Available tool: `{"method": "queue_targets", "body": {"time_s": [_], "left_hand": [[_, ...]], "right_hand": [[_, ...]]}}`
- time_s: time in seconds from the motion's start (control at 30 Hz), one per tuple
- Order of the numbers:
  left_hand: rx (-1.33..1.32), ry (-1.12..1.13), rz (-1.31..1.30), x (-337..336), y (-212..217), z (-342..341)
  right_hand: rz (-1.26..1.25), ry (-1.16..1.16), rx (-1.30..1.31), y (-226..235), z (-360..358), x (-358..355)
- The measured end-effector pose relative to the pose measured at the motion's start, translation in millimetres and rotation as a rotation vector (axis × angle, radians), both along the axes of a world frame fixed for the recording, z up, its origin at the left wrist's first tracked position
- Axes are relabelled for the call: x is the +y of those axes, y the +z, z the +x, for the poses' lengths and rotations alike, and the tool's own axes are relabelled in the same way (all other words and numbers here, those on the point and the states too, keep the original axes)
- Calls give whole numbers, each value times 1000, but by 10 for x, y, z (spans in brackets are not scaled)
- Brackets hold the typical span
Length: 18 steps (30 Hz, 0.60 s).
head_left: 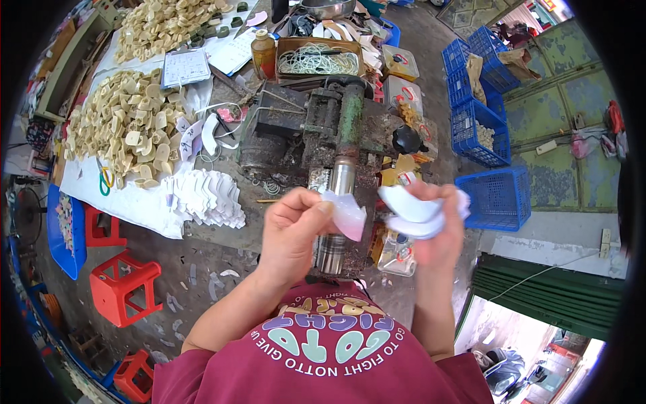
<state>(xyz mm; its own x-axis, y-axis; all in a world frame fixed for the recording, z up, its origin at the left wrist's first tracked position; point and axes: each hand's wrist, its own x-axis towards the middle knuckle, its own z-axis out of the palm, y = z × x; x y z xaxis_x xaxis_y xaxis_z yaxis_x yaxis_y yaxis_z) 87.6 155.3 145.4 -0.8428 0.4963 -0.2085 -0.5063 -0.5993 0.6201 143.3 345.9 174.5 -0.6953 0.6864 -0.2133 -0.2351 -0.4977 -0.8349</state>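
Between the thumb and fingers of my left hand [286, 232] is a thin, pale pink-white piece [348, 217], held up over the shiny metal roller [343, 180] of a green, grimy machine [316, 118]. My right hand [439, 246], slightly blurred, is closed round several curved white pieces [410, 206] at the machine's right side. Their exact material cannot be made out. To the left of the machine, a fanned stack of similar white pieces [207, 196] lies on a white-covered table. My hands are apart from each other.
A big heap of beige pieces [128, 128] and green-and-orange-handled scissors [105, 180] lie on the left table. Behind the machine stand a brown bottle [263, 54] and a box of pale strings [319, 60]. Blue crates [494, 203] are at right, a red stool [126, 286] at left.
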Motion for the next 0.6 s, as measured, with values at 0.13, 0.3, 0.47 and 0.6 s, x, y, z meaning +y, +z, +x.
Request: {"method": "queue_targets", "body": {"time_s": [0.13,0.3,0.47,0.6], "left_hand": [[288,70,-254,-1,-63,25],[706,-2,-495,49,28,124],[851,223,-961,-250,-274,-11],[986,190,-1084,-280,-616,16]], "right_hand": [[183,505,-105,57,246,335],[251,580,-324,48,147,-154],[662,651,-622,-88,37,30],[773,701,-630,-367,-38,-101]]}}
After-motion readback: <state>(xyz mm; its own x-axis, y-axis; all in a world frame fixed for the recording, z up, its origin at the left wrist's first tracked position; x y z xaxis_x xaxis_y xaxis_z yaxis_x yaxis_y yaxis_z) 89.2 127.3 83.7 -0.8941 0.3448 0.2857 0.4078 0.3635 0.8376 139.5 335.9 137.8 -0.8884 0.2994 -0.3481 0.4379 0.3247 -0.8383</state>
